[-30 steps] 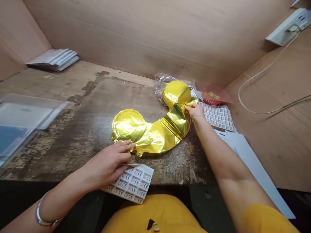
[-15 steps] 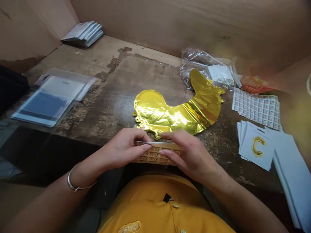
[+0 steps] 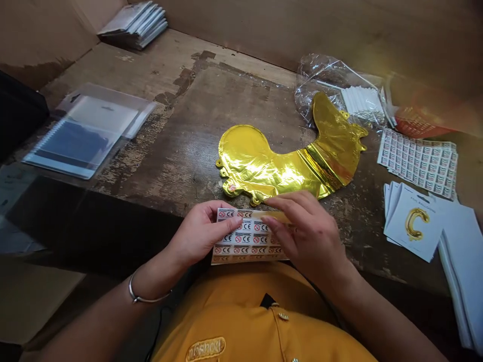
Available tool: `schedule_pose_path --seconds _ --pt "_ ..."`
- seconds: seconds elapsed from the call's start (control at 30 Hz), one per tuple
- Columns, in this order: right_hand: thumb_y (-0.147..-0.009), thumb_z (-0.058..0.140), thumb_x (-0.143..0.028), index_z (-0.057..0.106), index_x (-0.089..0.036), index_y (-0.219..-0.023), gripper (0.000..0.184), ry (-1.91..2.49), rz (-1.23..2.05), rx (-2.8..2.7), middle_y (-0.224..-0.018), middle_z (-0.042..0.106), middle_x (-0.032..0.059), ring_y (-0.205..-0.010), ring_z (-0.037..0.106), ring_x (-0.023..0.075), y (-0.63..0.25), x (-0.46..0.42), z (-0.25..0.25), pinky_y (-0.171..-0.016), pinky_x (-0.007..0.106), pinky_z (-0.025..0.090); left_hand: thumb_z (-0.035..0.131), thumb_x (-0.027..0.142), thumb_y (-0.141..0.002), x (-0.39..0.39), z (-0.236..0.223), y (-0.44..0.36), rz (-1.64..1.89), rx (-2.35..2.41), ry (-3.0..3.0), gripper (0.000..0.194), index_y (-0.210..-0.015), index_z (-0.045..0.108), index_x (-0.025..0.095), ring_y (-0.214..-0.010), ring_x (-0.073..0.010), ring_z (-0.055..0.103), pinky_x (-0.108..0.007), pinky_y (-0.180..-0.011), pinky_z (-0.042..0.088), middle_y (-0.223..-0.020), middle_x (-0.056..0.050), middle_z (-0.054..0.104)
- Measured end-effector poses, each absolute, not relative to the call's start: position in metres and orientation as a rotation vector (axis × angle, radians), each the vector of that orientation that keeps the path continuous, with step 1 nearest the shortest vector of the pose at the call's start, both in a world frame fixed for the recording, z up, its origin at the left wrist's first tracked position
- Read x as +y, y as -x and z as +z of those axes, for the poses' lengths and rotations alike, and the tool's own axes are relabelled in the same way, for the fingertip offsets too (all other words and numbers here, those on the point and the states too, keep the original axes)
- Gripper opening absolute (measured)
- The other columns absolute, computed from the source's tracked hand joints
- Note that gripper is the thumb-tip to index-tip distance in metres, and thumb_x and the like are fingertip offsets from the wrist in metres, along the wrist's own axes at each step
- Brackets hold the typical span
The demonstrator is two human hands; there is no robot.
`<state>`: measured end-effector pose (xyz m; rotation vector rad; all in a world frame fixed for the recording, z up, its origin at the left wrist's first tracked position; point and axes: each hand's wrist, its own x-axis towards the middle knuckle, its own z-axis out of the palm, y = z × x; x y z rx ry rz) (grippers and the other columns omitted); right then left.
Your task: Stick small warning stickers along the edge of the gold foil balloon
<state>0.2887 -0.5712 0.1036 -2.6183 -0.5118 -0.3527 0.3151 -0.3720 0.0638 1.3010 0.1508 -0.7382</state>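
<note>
My left hand (image 3: 202, 236) and my right hand (image 3: 307, 239) hold a sheet of CE labels (image 3: 251, 239) just below the gold foil balloon (image 3: 279, 168), which lies flat on the bench (image 3: 169, 166). My left fingers (image 3: 226, 221) pinch the sheet at its left side, and my right fingers (image 3: 290, 203) press over its upper right part, so both hands are closed narrow on it. At the upper edge I see a pale strip, but I cannot tell if it is a label coming off.

The risk here is that the sheet bends between my 2 hands: if I press too hard, it can crease or a label can tear. If a label lifts, its glue may stick on my fingers. Also, the top edge of the sheet is very near the small tabs of the balloon, so a careless move can push the foil.

Compared with the earlier frame, the sheet is now tipped flatter and its printed face shows to me; before, I saw it almost edge-on. To the right of the balloon lie a second sheet of labels (image 3: 418, 163) and a card with a gold letter C (image 3: 413, 223).
</note>
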Motion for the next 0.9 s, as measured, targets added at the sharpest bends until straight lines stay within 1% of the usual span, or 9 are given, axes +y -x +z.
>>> schedule_pose_path --seconds 0.13,0.23,0.33,0.43,0.63,0.77,0.83,0.9 --pt "-0.09 0.056 -0.021 0.064 -0.018 -0.099 0.013 2.562 -0.267 -0.502 -0.09 0.069 0.006 -0.084 0.061 0.0186 -0.286 -0.555 0.099 -0.075 0.032 0.051 0.077 0.035 -0.07 -0.372 0.065 -0.312 -0.73 0.099 -1.318 0.025 -0.08 0.066 0.014 -0.064 -0.012 0.06 -0.023 -0.062 0.05 -0.072 0.0 0.067" --pt "-0.09 0.057 -0.02 0.065 -0.018 -0.096 0.011 2.495 -0.193 -0.425 -0.087 0.069 0.0045 -0.08 0.063 0.0166 -0.285 -0.553 0.093 -0.072 0.03 0.052 0.07 0.039 -0.077 -0.371 0.066 -0.312 -0.679 0.017 -1.407 0.025 -0.077 0.068 0.013 -0.065 -0.0117 0.058 -0.021 -0.061 0.048 -0.072 -0.001 0.066" --pt "-0.089 0.057 -0.019 0.067 -0.018 -0.096 0.011 2.472 -0.24 -0.428 -0.089 0.069 0.0048 -0.082 0.063 0.0157 -0.284 -0.552 0.089 -0.073 0.03 0.052 0.067 0.041 -0.08 -0.372 0.065 -0.311 -0.608 -0.026 -1.437 0.029 -0.072 0.067 0.014 -0.064 -0.011 0.055 -0.02 -0.059 0.046 -0.069 0.0 0.063" --pt "-0.088 0.059 -0.017 0.067 -0.02 -0.1 0.015 2.528 -0.407 -0.507 -0.092 0.07 0.0058 -0.084 0.063 0.0174 -0.282 -0.553 0.084 -0.076 0.033 0.051 0.069 0.044 -0.078 -0.374 0.062 -0.31 -0.625 0.022 -1.379 0.031 -0.072 0.066 0.014 -0.062 -0.0112 0.055 -0.021 -0.058 0.046 -0.068 0.0 0.062" --pt "-0.082 0.065 -0.013 0.064 -0.021 -0.112 0.031 2.603 -0.645 -0.76 -0.102 0.073 0.0063 -0.088 0.062 0.0212 -0.278 -0.56 0.07 -0.078 0.038 0.049 0.07 0.046 -0.076 -0.376 0.058 -0.306 -0.687 0.115 -1.275 0.033 -0.072 0.064 0.014 -0.06 -0.0112 0.054 -0.022 -0.057 0.046 -0.067 -0.001 0.062" --pt "-0.082 0.064 -0.014 0.064 -0.023 -0.112 0.032 2.564 -0.662 -0.829 -0.1 0.073 0.0051 -0.088 0.062 0.0213 -0.279 -0.561 0.068 -0.077 0.038 0.05 0.07 0.046 -0.076 -0.376 0.058 -0.304 -0.682 0.132 -1.266 0.033 -0.073 0.065 0.014 -0.06 -0.0112 0.054 -0.023 -0.058 0.047 -0.067 -0.001 0.061" --pt "-0.082 0.064 -0.013 0.064 -0.024 -0.112 0.032 2.534 -0.659 -0.797 -0.099 0.073 0.004 -0.088 0.063 0.0202 -0.28 -0.558 0.071 -0.079 0.038 0.051 0.069 0.047 -0.077 -0.376 0.058 -0.304 -0.669 0.119 -1.289 0.034 -0.073 0.066 0.014 -0.061 -0.0119 0.054 -0.023 -0.059 0.047 -0.067 -0.001 0.061" --pt "-0.082 0.065 -0.013 0.064 -0.023 -0.112 0.032 2.539 -0.661 -0.717 -0.1 0.073 0.005 -0.09 0.063 0.0199 -0.281 -0.555 0.075 -0.083 0.038 0.05 0.067 0.047 -0.078 -0.376 0.058 -0.304 -0.644 0.103 -1.326 0.034 -0.073 0.066 0.014 -0.061 -0.0122 0.054 -0.024 -0.059 0.047 -0.066 -0.001 0.06"
